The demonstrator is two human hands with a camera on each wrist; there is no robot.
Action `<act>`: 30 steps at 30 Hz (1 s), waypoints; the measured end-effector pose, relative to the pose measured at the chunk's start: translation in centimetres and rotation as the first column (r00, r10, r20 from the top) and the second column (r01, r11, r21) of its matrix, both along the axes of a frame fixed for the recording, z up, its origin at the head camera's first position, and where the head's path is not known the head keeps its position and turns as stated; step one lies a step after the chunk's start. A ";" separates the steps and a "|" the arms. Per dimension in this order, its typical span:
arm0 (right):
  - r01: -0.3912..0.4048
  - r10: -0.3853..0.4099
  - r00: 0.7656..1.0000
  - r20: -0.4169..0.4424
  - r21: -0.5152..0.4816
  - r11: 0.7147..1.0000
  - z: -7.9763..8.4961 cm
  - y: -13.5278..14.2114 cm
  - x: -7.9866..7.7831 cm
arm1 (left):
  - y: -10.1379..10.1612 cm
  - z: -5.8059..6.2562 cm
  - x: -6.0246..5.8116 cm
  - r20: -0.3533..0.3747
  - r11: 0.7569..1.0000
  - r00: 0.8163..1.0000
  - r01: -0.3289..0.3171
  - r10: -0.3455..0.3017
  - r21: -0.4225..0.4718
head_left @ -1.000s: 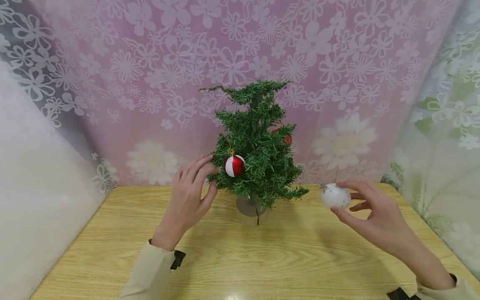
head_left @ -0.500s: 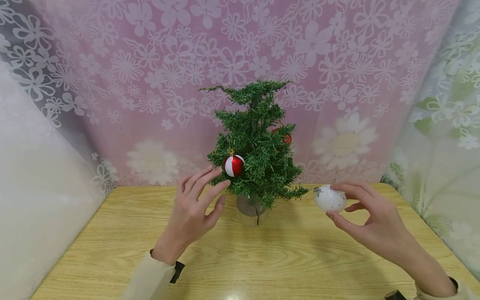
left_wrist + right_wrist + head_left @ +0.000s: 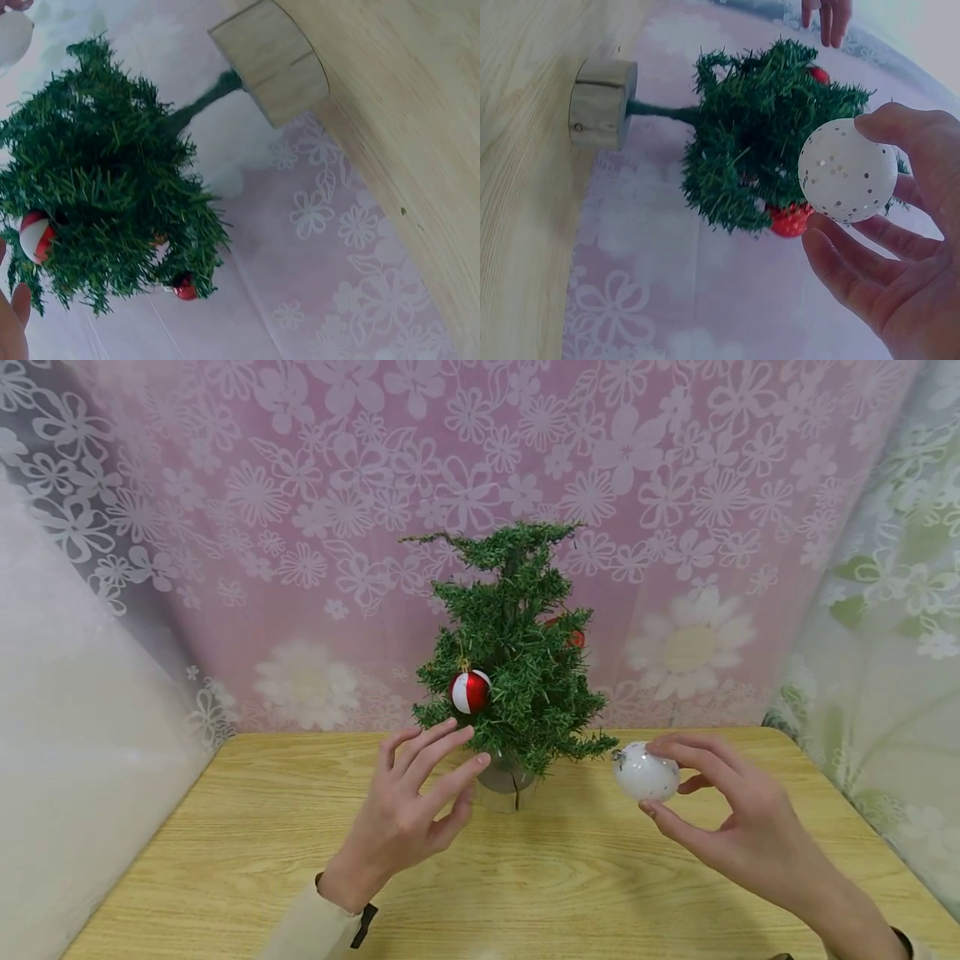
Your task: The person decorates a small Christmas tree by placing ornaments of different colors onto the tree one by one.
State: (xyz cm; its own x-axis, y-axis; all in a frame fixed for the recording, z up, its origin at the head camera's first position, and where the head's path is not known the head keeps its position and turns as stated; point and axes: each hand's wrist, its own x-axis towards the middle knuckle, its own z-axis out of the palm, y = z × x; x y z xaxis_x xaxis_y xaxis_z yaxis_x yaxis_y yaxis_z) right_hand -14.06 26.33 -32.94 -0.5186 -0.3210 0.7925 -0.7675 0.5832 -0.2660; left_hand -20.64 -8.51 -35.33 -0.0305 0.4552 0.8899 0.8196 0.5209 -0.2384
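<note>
Before the small tree, at lower left, the left hand has its fingers extended and released. Near this hand, a red-and-white ball hangs on the tree. To the tree's right, a white ball is grasped between thumb and fingers of the right hand.

Left sleeve: cream, long, plain fabric, ending at the wrist.
Left wrist band: black, narrow, exposed along the sleeve opening.
Left wrist tab: black, angular, projecting from the sleeve on the thumb side.
Left hand: bare.
Right sleeve: cream, mostly cut off at the lower corner.
Right wrist band: black, narrow, curved along the sleeve opening.
Right hand: bare.
</note>
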 end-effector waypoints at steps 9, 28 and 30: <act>-0.011 0.012 0.999 -0.032 0.027 1.000 0.2 -1.6 1.0 | 1.0 -0.4 0.9 -0.026 0.999 0.999 0.046 -0.046 -0.022; -0.098 0.105 0.993 -0.052 0.124 0.987 0.1 -4.0 2.0 | 3.8 -0.4 2.6 0.017 0.979 0.980 0.198 -0.199 0.053; -0.099 0.107 0.993 -0.055 0.132 0.986 0.0 -4.2 2.0 | 4.0 -0.4 2.8 0.042 0.976 0.977 0.208 -0.211 0.060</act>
